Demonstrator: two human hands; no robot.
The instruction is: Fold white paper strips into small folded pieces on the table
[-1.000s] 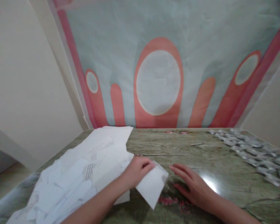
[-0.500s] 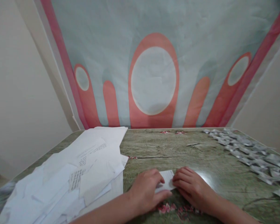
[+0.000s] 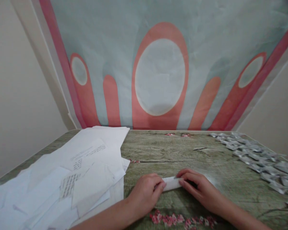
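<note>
A narrow folded strip of white paper (image 3: 172, 184) lies between my two hands near the front of the table. My left hand (image 3: 147, 191) pinches its left end between thumb and curled fingers. At the other end, my right hand (image 3: 198, 188) grips the strip with thumb below and fingers above. Part of each end is hidden under the fingers. Left of my left hand spreads a heap of loose white paper sheets (image 3: 93, 191), some with printed lines.
The table (image 3: 156, 147) has a wood-grain top with pink flower prints. Along its right side lie rows of small folded grey-white paper pieces (image 3: 261, 159). Behind the table hangs a backdrop (image 3: 160, 76) with red and white shapes, between pale walls.
The paper between my hands has gone from a wider flat piece to a narrow strip. My left fingers have closed on its end. The view has tilted slightly.
</note>
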